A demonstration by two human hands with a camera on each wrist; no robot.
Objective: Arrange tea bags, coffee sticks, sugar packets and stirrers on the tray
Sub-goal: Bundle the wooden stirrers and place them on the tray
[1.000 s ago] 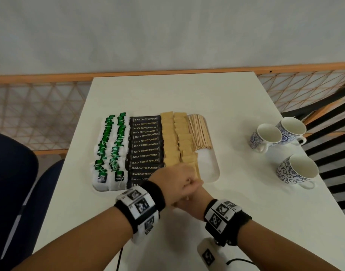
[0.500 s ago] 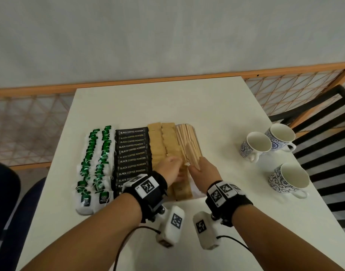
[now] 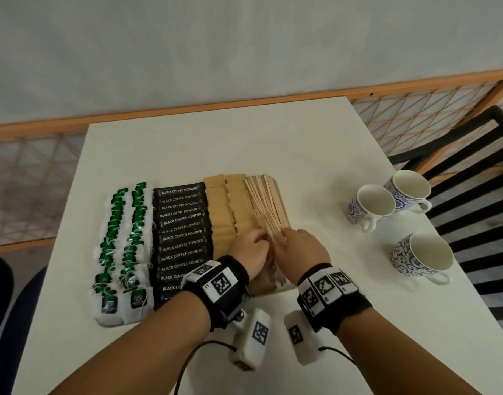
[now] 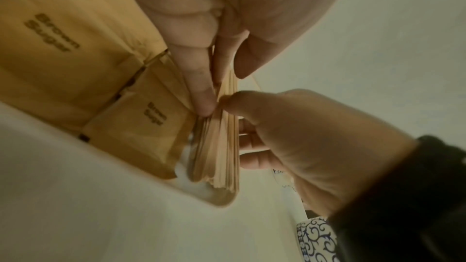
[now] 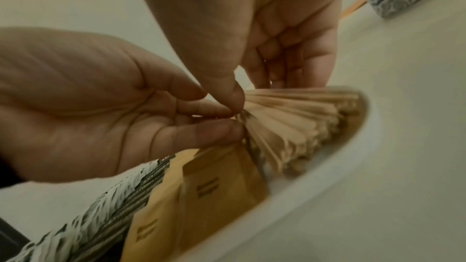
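A white tray (image 4: 216,200) holds green-tagged tea bags (image 3: 122,246), black coffee sticks (image 3: 182,235), brown sugar packets (image 3: 230,212) and wooden stirrers (image 3: 269,201), each in its own column from left to right. Both hands meet at the near end of the stirrer column. My left hand (image 3: 260,236) pinches a bundle of stirrers (image 4: 221,136) between thumb and fingers. My right hand (image 3: 286,233) grips the same bundle, thumb on top and fingers curled under. In the right wrist view the stirrers (image 5: 290,123) fan out from the pinch.
Three blue-patterned cups (image 3: 373,205) (image 3: 407,189) (image 3: 421,258) stand on the table right of the tray. A black slatted chair (image 3: 473,166) is beyond the right edge, and a dark blue chair (image 3: 5,309) sits at the left. A wooden lattice rail runs behind the table.
Both hands moved from the tray's near edge forward to the stirrer column and now hold a bundle there. The head view shifted too.
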